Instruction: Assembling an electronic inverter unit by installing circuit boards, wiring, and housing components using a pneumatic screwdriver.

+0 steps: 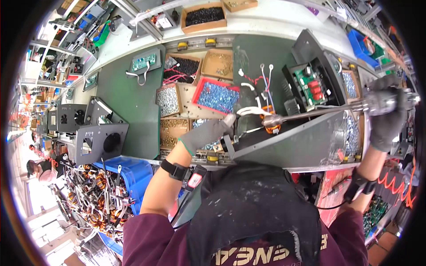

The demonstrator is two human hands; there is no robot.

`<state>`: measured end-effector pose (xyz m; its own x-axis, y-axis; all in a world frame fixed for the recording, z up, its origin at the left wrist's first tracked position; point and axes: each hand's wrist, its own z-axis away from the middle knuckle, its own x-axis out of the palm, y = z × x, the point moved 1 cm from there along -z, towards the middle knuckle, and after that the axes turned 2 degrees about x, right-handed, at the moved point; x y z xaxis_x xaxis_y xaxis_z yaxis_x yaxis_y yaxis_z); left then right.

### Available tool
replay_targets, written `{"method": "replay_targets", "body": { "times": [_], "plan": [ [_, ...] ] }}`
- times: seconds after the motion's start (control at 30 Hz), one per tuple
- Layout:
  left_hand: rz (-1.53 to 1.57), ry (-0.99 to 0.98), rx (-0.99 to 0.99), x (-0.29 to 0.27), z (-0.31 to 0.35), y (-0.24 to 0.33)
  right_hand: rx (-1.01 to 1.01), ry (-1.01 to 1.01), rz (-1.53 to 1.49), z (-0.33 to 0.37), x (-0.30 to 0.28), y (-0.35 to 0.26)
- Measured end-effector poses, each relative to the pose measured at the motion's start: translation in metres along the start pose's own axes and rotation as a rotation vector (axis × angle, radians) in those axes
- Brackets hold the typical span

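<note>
Grey glove fabric covers your right hand (387, 119), which is wrapped around a silver power driver (380, 102); its long shaft ends at the orange-copper coil (274, 129) in the dark metal housing (284, 136) on the green bench (137, 95). Your left hand (208, 134) is by the housing's left corner, fingertips beside white leads (251, 110); whether they pinch them, I cannot tell. Your left wrist device (198, 173) bears a red-and-white label (194, 180); pale lettering (253, 256) crosses your clothing.

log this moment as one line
left hand: beside white wires; right hand: holding silver driver; driver tip: at orange coil; nearby: red tray, blue crate
</note>
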<state>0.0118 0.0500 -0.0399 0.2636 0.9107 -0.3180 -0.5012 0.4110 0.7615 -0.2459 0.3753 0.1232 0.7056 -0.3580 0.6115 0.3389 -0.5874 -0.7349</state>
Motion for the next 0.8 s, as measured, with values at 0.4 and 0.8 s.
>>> {"method": "replay_targets", "body": {
  "times": [0.4, 0.8],
  "plan": [
    [-0.075, 0.333, 0.145, 0.033, -0.006, -0.039, 0.040, 0.841, -0.187, 0.063, -0.032, 0.137],
    [0.693, 0.510, -0.115, 0.045, -0.020, -0.033, 0.059, 0.895, -0.080, 0.054, -0.042, 0.146]
  ]
}}
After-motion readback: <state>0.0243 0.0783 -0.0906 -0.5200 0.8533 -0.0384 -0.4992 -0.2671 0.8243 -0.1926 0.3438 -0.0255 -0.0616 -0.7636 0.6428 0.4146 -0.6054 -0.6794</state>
